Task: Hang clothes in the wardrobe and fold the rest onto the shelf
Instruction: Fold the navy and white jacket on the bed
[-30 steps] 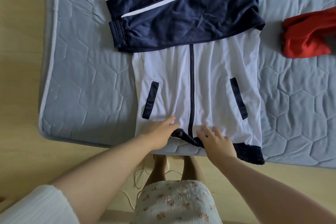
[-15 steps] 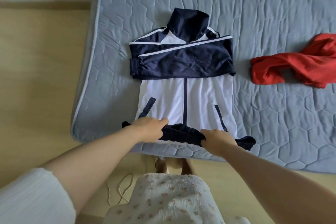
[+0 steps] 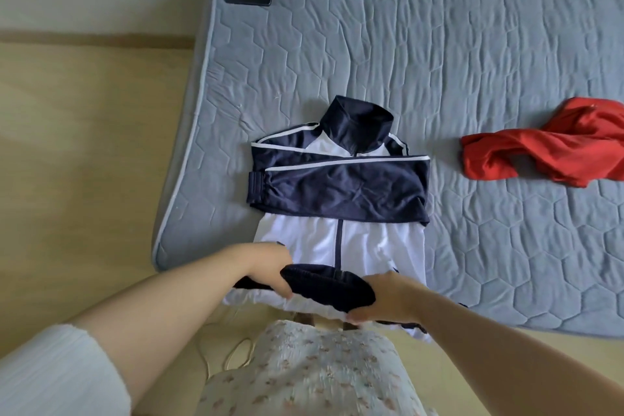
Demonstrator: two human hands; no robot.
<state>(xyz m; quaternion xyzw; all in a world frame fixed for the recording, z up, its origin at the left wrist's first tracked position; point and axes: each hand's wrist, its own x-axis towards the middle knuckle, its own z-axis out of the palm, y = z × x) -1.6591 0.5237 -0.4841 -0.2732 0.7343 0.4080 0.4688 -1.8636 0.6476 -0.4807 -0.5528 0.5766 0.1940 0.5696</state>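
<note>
Hem (image 3: 324, 282) raised further: left hand (image 3: 266, 267) and right hand (image 3: 388, 297) grip one jacket (image 3: 341, 192) (one red garment (image 3: 547, 145) apart).

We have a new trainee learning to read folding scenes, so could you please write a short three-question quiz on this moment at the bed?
1. True or false: the jacket lies on the mattress with its navy sleeves folded across the chest.
2. The left hand and the right hand both grip the jacket's: A collar, B navy hem, C sleeve cuff.
3. Fill in: the red garment lies ___ the jacket (touching / apart from).
Key: 1 true; 2 B; 3 apart from.
</note>
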